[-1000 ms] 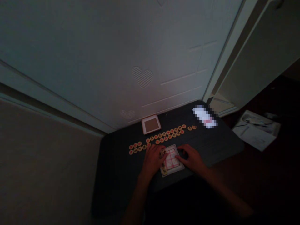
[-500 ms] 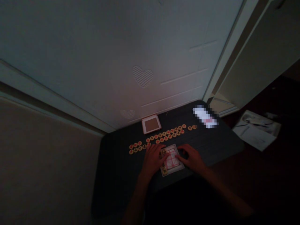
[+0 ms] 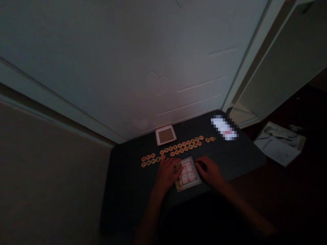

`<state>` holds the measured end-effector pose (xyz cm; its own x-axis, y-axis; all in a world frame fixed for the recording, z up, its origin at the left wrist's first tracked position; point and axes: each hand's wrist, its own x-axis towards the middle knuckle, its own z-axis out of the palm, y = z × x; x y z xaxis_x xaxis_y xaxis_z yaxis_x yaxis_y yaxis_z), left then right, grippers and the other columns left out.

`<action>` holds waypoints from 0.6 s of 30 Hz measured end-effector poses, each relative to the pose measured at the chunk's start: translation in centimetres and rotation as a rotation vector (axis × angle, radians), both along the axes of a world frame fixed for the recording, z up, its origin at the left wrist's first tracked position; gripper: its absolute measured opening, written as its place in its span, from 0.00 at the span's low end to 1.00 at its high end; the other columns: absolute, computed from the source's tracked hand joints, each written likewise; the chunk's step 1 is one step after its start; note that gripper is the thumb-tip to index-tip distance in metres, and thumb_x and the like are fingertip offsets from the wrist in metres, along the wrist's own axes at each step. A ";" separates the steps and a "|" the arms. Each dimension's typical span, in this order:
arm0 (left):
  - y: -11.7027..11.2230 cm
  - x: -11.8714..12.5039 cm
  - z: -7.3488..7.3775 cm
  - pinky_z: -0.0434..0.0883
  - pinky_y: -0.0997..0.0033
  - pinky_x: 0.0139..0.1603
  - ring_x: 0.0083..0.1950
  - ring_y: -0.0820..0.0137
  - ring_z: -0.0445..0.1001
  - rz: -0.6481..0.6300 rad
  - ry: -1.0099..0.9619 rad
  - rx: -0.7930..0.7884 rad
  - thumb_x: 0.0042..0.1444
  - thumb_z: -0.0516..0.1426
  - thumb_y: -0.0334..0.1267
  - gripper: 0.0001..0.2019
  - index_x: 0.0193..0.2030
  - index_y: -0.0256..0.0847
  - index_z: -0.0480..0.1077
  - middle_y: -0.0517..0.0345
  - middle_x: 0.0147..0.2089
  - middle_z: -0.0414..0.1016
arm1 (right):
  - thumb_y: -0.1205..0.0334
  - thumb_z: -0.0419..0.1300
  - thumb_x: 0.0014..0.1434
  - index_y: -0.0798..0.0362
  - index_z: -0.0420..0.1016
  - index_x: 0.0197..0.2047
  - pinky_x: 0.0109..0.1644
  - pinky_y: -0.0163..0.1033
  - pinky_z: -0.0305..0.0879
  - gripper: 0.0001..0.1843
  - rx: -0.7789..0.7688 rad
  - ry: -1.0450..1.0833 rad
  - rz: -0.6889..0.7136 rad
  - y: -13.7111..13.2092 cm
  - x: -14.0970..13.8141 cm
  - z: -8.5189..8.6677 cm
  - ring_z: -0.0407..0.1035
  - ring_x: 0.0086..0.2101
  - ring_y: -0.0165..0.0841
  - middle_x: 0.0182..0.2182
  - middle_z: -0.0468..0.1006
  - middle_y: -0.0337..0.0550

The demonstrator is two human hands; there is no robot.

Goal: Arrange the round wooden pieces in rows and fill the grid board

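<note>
Partway: some xiangqi pieces [image 3: 179, 185] in box tray [image 3: 190, 186], lower centre, beside pink-lined board [image 3: 188, 173]; most lined up mid-frame on worktop [image 3: 127, 183]. Left hand [image 3: 166, 173] arched over tray, right hand [image 3: 211, 173] curled alongside; grips unclear.

Panel [image 3: 114, 68]: pale, embossed hearts [image 3: 158, 83], filling twelve o'clock!
Table [image 3: 125, 190]: dark, at six.
Floor [image 3: 288, 197]: reddish, four.
Light: dim!
</note>
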<state>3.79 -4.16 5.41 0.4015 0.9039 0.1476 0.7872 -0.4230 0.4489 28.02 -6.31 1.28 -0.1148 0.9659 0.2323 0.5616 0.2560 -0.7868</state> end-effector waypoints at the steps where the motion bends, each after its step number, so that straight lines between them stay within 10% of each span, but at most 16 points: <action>1: 0.1 0.1 0.0 0.67 0.52 0.59 0.54 0.59 0.74 -0.002 0.002 -0.005 0.62 0.60 0.39 0.12 0.52 0.48 0.73 0.55 0.51 0.79 | 0.57 0.55 0.67 0.48 0.75 0.47 0.41 0.41 0.73 0.10 0.003 0.006 -0.004 0.0 0.0 0.1 0.74 0.35 0.36 0.38 0.79 0.44; 18: -3.9 -4.1 -2.1 0.73 0.56 0.55 0.49 0.62 0.77 0.274 -0.193 0.172 0.66 0.56 0.40 0.07 0.46 0.45 0.74 0.54 0.45 0.80 | 0.65 0.54 0.67 0.46 0.74 0.54 0.63 0.55 0.68 0.15 0.153 -0.175 0.103 3.1 1.6 0.2 0.70 0.57 0.42 0.60 0.73 0.47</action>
